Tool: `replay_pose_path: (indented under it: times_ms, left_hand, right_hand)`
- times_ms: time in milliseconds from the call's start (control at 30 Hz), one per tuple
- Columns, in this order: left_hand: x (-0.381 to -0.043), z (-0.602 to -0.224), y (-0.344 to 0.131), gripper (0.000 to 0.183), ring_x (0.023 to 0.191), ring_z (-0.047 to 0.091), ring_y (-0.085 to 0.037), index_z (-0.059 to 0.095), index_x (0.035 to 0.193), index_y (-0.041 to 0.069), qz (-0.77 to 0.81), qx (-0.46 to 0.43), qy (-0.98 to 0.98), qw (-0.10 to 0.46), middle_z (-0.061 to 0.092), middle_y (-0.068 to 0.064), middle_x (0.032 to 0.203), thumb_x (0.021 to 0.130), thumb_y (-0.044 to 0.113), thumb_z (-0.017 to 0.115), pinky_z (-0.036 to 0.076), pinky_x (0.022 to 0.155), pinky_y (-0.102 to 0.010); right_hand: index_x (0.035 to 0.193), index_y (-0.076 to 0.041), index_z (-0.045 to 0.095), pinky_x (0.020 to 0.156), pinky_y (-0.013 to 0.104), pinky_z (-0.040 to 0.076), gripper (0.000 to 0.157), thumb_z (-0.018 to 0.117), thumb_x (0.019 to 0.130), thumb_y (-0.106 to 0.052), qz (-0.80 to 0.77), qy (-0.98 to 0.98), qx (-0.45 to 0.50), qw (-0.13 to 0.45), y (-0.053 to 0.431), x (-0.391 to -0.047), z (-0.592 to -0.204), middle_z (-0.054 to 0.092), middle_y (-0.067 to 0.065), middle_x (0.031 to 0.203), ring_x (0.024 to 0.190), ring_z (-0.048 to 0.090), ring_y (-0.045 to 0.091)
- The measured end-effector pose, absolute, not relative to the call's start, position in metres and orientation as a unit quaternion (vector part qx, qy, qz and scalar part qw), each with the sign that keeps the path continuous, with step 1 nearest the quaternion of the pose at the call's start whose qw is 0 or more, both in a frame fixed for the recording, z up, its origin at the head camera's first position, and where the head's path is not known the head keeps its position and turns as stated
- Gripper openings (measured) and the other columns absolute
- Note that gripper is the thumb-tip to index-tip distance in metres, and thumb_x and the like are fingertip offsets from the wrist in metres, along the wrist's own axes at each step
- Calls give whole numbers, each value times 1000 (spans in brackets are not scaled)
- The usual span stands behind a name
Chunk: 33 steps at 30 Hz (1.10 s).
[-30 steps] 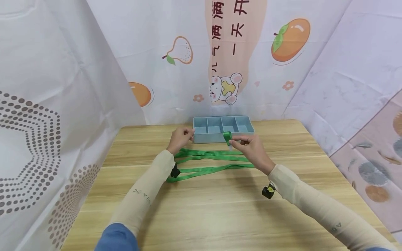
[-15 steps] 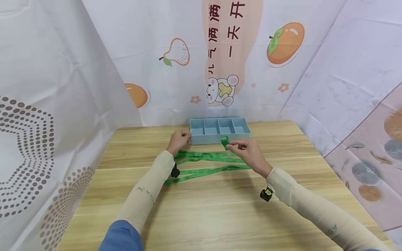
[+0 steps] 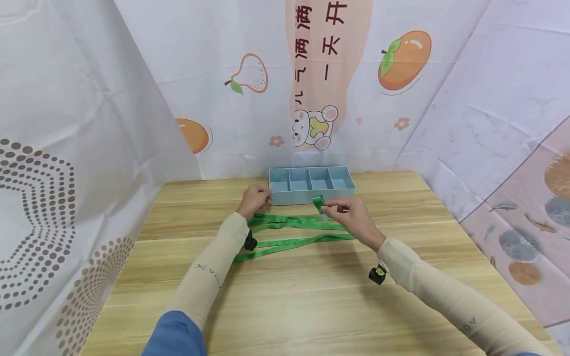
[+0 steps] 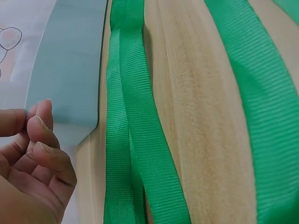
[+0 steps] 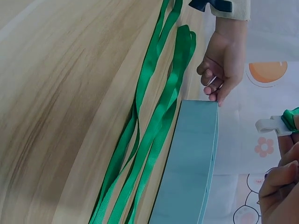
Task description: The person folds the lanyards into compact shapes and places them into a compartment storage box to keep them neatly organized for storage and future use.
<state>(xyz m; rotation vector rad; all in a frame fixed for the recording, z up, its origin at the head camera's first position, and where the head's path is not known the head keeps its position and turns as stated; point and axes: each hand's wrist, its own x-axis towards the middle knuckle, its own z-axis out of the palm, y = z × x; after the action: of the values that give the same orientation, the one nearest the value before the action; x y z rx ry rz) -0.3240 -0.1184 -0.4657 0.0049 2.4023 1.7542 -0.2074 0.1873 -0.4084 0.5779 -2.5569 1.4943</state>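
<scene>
So the step in hand looks like sorting out a strap end by the tray: the right hand (image 3: 352, 216) has a folded green loop (image 3: 318, 201) held up off the surface (image 3: 289, 296), near the front of the blue tray (image 3: 307, 198). That grip is closed down to a fingertip pinch, with a white clip (image 5: 271, 125) poking out past the fingers. The left hand (image 3: 254, 201) has its fingers curled in, pinching the tray's left corner, so I'd say it's steadying it. More green straps (image 4: 138, 93) lie across the surface in front; can't tell if the loop joins them. Next move calls for a gentle pinch, imo, plus clip clearance over the tray's rim if it's going in.
</scene>
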Motion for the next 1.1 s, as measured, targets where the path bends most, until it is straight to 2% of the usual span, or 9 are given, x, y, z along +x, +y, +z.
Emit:
replay_pose_path:
  times_ms: [133, 233, 400, 600, 733, 933, 1100]
  left_hand:
    - [-322, -464, -119, 37, 65, 58, -25, 69, 118, -10, 595, 0, 799, 89, 68, -34, 106, 109, 22, 55, 41, 51, -29]
    - [-322, -464, -118, 37, 65, 58, -24, 68, 121, -10, 596, -2, 798, 90, 69, -30, 105, 109, 22, 54, 41, 50, -28]
    - [-321, -467, -117, 37, 68, 60, -24, 68, 124, -9, 599, 0, 795, 90, 70, -27, 104, 109, 22, 55, 42, 53, -30]
    - [-317, -471, -121, 37, 63, 55, -19, 67, 125, -8, 596, 4, 797, 98, 68, -31, 108, 110, 23, 52, 42, 55, -32]
    - [-318, -472, -123, 37, 61, 55, -17, 65, 128, -9, 603, 0, 791, 103, 67, -33, 111, 110, 22, 53, 41, 54, -31]
    - [-322, -472, -124, 33, 53, 51, -12, 72, 116, -7, 616, -18, 781, 97, 71, -29, 98, 105, 22, 63, 39, 51, -29]
    - [-325, -468, -124, 32, 54, 51, -12, 73, 113, -8, 621, -14, 779, 89, 71, -28, 94, 104, 22, 64, 40, 53, -31]
  right_hand:
    - [113, -12, 80, 64, 31, 41, 21, 74, 99, -26, 486, -852, 187, 55, 190, -211, -409, 73, 3, 102, 74, 50, 24]
    - [114, -13, 80, 63, 31, 42, 24, 73, 99, -31, 483, -856, 179, 47, 193, -214, -410, 71, 5, 98, 74, 50, 24]
    - [118, -13, 78, 62, 33, 42, 31, 72, 98, -37, 477, -863, 164, 42, 199, -221, -404, 65, 12, 84, 70, 48, 25]
    - [113, -12, 80, 56, 31, 37, 28, 73, 98, -35, 461, -869, 165, 75, 200, -237, -400, 61, 10, 72, 56, 41, 20]
    - [110, -9, 80, 54, 30, 35, 27, 73, 98, -33, 450, -874, 156, 94, 203, -249, -400, 59, 8, 67, 54, 39, 17]
    - [114, -8, 79, 56, 30, 40, 32, 72, 99, -35, 433, -887, 135, 91, 208, -266, -401, 69, 9, 81, 61, 48, 20]
    - [112, -7, 79, 55, 29, 39, 29, 72, 99, -32, 423, -891, 132, 102, 213, -281, -400, 72, 12, 87, 61, 48, 20]
